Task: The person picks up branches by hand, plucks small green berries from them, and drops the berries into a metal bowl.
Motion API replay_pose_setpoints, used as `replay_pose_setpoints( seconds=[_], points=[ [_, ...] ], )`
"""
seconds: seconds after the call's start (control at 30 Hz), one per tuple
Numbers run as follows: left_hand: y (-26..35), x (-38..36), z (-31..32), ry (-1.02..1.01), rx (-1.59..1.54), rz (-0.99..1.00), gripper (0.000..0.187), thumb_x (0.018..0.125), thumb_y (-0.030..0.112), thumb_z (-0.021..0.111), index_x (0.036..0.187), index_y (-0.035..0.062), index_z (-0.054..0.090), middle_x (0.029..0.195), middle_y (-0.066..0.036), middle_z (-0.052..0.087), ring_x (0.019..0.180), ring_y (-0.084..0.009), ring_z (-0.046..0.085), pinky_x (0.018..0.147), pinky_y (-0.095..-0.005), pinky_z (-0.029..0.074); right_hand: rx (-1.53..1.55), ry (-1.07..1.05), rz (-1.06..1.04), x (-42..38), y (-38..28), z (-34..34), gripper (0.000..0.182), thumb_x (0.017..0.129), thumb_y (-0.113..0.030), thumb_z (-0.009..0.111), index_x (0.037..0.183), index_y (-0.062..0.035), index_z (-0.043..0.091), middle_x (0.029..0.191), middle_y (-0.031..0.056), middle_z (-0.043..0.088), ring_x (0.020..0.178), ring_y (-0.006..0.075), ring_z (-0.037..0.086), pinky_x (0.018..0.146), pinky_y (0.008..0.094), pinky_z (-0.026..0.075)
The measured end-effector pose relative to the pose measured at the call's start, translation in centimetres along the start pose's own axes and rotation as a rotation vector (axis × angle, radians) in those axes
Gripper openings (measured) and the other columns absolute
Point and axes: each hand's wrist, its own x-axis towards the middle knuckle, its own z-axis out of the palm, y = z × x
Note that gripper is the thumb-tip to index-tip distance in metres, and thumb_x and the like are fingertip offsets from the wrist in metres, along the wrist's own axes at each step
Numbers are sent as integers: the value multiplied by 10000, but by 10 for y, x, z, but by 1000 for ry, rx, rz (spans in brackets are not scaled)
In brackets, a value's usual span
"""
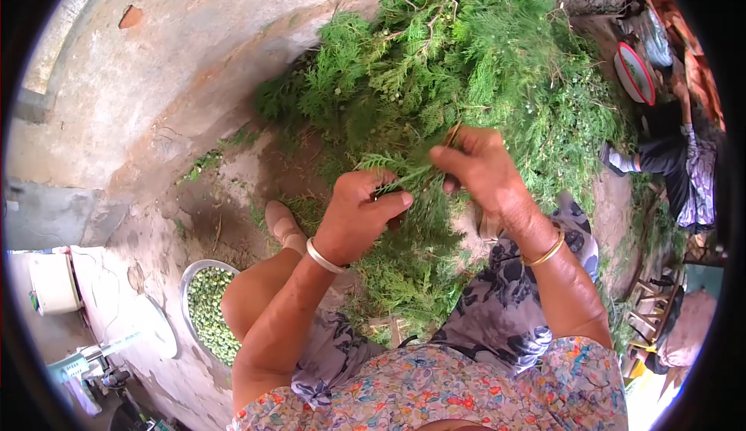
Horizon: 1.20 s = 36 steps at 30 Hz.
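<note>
Between my hands, in front of my lap, is a leafy evergreen sprig (420, 178) with flat, scale-like foliage. My right hand (482, 168) is closed around its brownish stem end. At the leafy side, my left hand (359, 215) is closed with thumb and forefinger pinched on the greenery; whether a small piece is inside the pinch is hidden. A large heap of cut evergreen branches (466, 58) lies just beyond my hands. More loose sprigs (408, 287) lie between my legs. To my left stands a metal basin (186, 291) filled with small green pieces.
A worn plastered wall (179, 58) runs along the left and back. A standing fan (101, 345) is at lower left, near a white box (54, 283). At right another person (676, 151) sits by a red-rimmed basin (633, 73). A wooden stool (649, 314) stands lower right.
</note>
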Motion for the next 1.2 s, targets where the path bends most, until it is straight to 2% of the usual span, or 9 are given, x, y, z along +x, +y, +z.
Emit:
replay_pose_setpoints(
  seconds=[0.13, 0.23, 0.37, 0.43, 0.7, 0.8, 0.9, 1.0, 1.2],
  points=[
    [5, -6, 0, 107, -141, 12, 55, 782, 31, 610, 801, -15, 586, 672, -42, 574, 580, -97, 528, 464, -245, 412, 107, 105, -30, 6, 1, -10, 186, 803, -121, 620, 749, 53, 587, 575, 31, 537, 474, 78, 486, 444, 237, 413],
    [10, -9, -2, 121, -571, -114, 58, 757, 14, 616, 790, 6, 570, 669, -54, 561, 518, -89, 462, 423, -219, 360, 173, 157, 15, 7, 3, -11, 198, 798, -129, 626, 734, 53, 581, 572, 34, 535, 461, 86, 473, 435, 237, 405],
    [4, -7, 2, 31, -580, -77, 117, 740, 22, 654, 826, 1, 577, 688, -46, 572, 560, -94, 499, 469, -215, 397, 154, 159, 69, 6, 2, -5, 198, 792, -137, 630, 745, 50, 583, 570, 36, 532, 460, 96, 478, 428, 246, 404],
    [-4, -4, 12, 157, 92, 264, 198, 719, 35, 695, 873, -9, 579, 721, -45, 589, 613, -101, 538, 535, -216, 432, 167, 148, 97, 5, 0, 0, 199, 793, -137, 627, 747, 50, 581, 568, 40, 532, 464, 100, 485, 427, 250, 406],
    [-17, 1, 22, 288, 648, 603, 247, 694, 13, 692, 911, -17, 579, 743, -96, 600, 624, -114, 560, 561, -265, 457, 209, 88, 115, 6, 6, 12, 194, 787, -110, 619, 717, 61, 559, 586, 60, 540, 444, 128, 497, 403, 267, 396],
    [-13, 0, 22, 295, 489, 609, 164, 750, -2, 631, 905, -28, 585, 722, -87, 603, 585, -127, 554, 510, -273, 444, 292, 139, 127, 9, 7, 10, 173, 783, -94, 620, 716, 50, 552, 566, 54, 517, 425, 140, 480, 396, 270, 382],
    [7, -7, 14, 218, -135, 76, 128, 831, 16, 527, 919, -52, 591, 706, -84, 590, 521, -144, 516, 422, -248, 402, 418, 262, 142, 12, 5, -3, 152, 790, -93, 622, 726, 24, 549, 598, 45, 505, 457, 135, 466, 419, 263, 378],
    [15, -8, -2, 158, -672, -68, 180, 856, 87, 497, 934, -52, 581, 711, -111, 582, 521, -145, 506, 400, -235, 386, 597, 355, 140, 25, 9, -20, 125, 796, -87, 622, 739, -3, 549, 660, 40, 513, 511, 127, 459, 454, 256, 387],
    [12, -12, -8, 1, -813, -84, 210, 855, 106, 511, 940, -74, 580, 747, -145, 616, 558, -142, 560, 395, -227, 407, 765, 341, 91, 31, 17, -40, 67, 797, -81, 624, 809, -22, 594, 724, 24, 543, 602, 110, 476, 509, 242, 399]
  ],
)
